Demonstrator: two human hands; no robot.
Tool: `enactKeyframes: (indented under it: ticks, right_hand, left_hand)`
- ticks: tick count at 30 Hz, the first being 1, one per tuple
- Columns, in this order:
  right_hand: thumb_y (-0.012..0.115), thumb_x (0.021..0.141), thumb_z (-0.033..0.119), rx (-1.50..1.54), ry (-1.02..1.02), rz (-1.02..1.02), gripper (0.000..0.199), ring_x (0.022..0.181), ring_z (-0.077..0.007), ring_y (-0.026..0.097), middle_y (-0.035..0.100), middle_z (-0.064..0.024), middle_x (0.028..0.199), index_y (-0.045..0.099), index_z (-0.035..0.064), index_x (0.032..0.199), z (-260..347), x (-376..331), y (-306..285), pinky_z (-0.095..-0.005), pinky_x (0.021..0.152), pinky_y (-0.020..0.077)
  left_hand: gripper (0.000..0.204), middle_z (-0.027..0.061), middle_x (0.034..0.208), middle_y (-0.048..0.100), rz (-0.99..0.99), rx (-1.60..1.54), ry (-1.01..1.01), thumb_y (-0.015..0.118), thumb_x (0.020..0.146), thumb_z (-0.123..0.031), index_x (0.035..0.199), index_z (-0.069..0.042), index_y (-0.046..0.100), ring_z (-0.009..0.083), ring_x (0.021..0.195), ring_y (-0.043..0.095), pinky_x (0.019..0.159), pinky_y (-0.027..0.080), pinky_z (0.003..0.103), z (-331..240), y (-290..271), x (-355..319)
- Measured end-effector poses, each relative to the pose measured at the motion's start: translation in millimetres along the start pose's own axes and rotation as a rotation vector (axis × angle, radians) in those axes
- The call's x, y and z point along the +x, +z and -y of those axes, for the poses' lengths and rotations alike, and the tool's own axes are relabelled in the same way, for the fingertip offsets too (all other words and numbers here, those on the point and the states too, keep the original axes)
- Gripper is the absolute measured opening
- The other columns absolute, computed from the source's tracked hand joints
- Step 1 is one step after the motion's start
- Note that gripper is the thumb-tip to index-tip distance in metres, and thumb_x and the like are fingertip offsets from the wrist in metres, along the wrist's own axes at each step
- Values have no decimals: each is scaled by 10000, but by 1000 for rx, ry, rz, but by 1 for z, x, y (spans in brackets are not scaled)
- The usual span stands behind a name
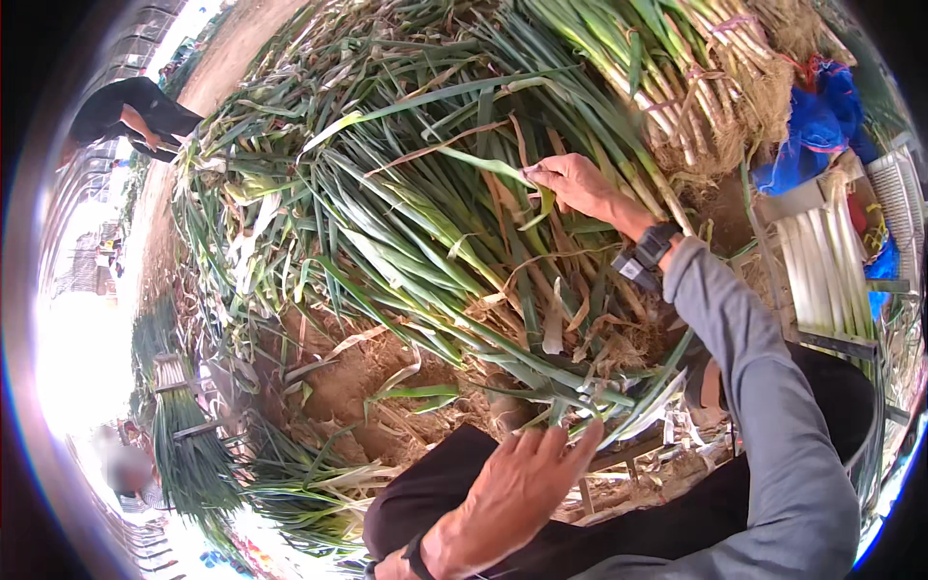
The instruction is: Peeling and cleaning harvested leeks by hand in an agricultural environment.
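Observation:
My right hand, with a dark watch on its wrist, pinches a long green onion leaf above a heap of long green onions. The leaf stretches left from the fingertips, and a bent piece hangs below them. Lower down, over my lap, my left hand shows its back, with a dark band at the wrist. Its fingers curl under and its thumb points up to the right. Leaf ends lie just beyond the fingers; whatever the fingers close on is hidden.
Onion bundles with roots lie at the far right, beside blue netting. Trimmed white-stemmed onions rest in a rack at right. Another bundle stands at left. A person in dark clothes bends at the far left.

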State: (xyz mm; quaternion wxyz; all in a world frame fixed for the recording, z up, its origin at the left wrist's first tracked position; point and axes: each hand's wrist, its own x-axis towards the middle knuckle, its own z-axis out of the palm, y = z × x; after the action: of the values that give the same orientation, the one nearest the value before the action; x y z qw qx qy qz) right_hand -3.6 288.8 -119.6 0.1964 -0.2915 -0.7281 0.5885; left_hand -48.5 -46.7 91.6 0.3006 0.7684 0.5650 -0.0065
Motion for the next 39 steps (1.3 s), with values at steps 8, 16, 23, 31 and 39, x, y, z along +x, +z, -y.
enactKeyframes:
  ticks: [8, 16, 23, 31, 39]
  right_hand:
    - [581, 1026, 260, -307, -144, -17, 287, 499, -95, 448, 503, -16, 632, 645, 0, 921, 64, -72, -15, -307, 476, 372]
    - [542, 1046, 312, 61, -145, 10, 304, 468, -37, 458, 513, 34, 622, 617, 34, 949, 178, -96, -14, -202, 427, 405]
    - [522, 1046, 226, 159, -282, -67, 273, 521, -68, 565, 655, -78, 771, 643, -17, 1030, 268, -103, -31, -203, 456, 514]
    - [566, 1031, 300, 4, -279, 96, 319, 511, -88, 632, 662, -74, 705, 642, -7, 990, 258, -140, -24, -215, 437, 530]
    - [557, 1029, 254, 166, -367, 137, 303, 643, -113, 680, 712, -128, 845, 640, 12, 1193, 271, -163, 3, -221, 529, 559]
  left_hand:
    - [481, 86, 869, 581, -216, 38, -39, 661, 949, -264, 1346, -40, 509, 203, 781, 602, 688, 530, 352, 3, 4, 6]
    - [419, 118, 936, 586, -275, 32, -168, 609, 988, -294, 1331, -70, 522, 245, 808, 620, 703, 539, 381, 16, 2, 2]
    - [473, 196, 1075, 617, -409, -129, -435, 541, 1031, -332, 1328, 35, 530, 252, 887, 639, 764, 536, 399, 42, -7, 26]
    - [478, 203, 1019, 657, -753, -566, -318, 601, 999, -331, 1345, -5, 551, 297, 887, 693, 756, 542, 409, 47, 12, 56]
    - [317, 69, 855, 685, -954, -876, -298, 586, 1014, -384, 1003, -70, 629, 118, 714, 616, 677, 561, 293, 50, -7, 64]
